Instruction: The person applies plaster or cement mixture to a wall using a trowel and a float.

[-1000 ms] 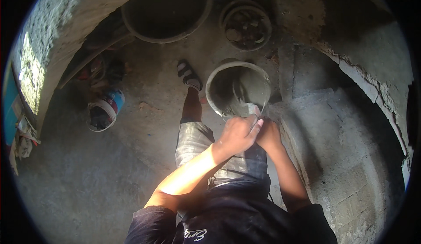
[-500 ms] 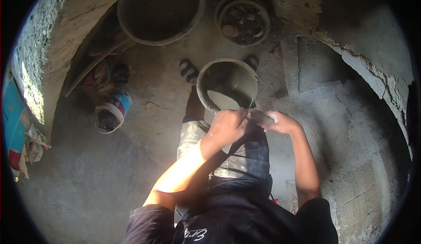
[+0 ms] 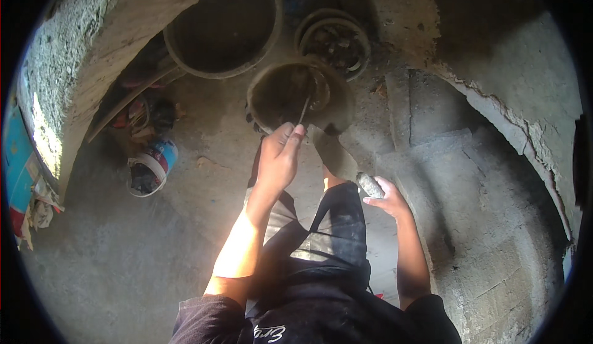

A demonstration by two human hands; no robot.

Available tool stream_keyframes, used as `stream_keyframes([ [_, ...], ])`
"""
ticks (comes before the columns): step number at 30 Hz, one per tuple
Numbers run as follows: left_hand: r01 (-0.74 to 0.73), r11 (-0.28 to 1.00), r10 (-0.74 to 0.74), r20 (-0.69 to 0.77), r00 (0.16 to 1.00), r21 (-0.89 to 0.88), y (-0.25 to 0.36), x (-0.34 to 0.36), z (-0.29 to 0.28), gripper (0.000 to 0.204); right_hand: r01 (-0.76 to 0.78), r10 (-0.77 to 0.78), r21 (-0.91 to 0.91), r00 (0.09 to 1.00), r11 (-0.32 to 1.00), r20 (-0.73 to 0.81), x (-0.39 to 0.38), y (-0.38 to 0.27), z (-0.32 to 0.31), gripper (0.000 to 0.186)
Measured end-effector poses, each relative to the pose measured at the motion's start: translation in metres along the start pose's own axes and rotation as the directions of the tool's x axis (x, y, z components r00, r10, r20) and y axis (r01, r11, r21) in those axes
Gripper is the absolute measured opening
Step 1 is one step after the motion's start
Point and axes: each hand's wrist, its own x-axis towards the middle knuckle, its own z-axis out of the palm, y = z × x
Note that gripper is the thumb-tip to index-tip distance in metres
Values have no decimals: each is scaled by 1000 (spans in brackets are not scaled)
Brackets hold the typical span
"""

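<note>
One rough wall [image 3: 80, 54] curved up the far left, sunlight striking a patch of it, with torn blue-and-white packaging [image 3: 17, 159] at its foot. A long pole [image 3: 133, 100] slanted beside it; near its lower part, a small blue-and-white pail [image 3: 163, 157] lay tipped on the grey, stained concrete floor [image 3: 117, 251]. A wide round tub [image 3: 277, 20] stood in shadow. The two hands were apart: the left hand [image 3: 279, 159] was closed around a thin handle [image 3: 305, 109] at the mortar bucket [image 3: 272, 94], which was just ahead of it; whether the bucket touched the floor could not be told. Past it stood a rubble-filled container [image 3: 365, 54]. The right hand [image 3: 389, 199] gripped a mortar-caked trowel [image 3: 333, 151], its broad blade pointing toward the bucket. Farther right came a rough concrete ledge [image 3: 500, 245] and a wall with broken plaster [image 3: 525, 128].
</note>
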Motion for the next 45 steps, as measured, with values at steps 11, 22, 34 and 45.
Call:
stream_keyframes([
  [11, -199, 966, 155, -251, 955, -163, 6, 42, -27, 29, 266, -263, 95, 964, 959, -43, -22, -71, 12, 78],
  [22, -108, 950, 35, -243, 969, -293, -11, 36, -41, 31, 398, -353, 8, 822, 917, -447, -4, -46, -16, 36],
  [34, 19, 970, -59, -159, 986, -240, -37, 14, -37, 32, 453, -321, 26, 670, 891, -669, -3, -98, -51, 39],
  [45, 1, 986, -33, -187, 982, -169, -44, 11, -37, 35, 338, -163, 329, 873, 882, -459, -5, -98, -65, 45],
])
